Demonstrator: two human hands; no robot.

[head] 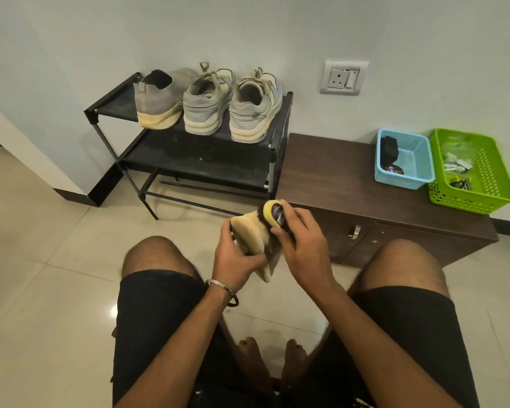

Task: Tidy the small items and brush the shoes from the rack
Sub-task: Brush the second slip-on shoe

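Left hand (236, 257) clamped round grey, cream-soled shoe (249, 237), sole upturned for access; right hand (299, 240) gripping yellow-backed, dark-bristled brush (273, 216) against it.

We can read almost nothing here. A dark round tin (395, 170) in the blue basket (404, 184) carries pale lettering too blurred to make out, and the brush (273, 214) has a dark label that is just as illegible.
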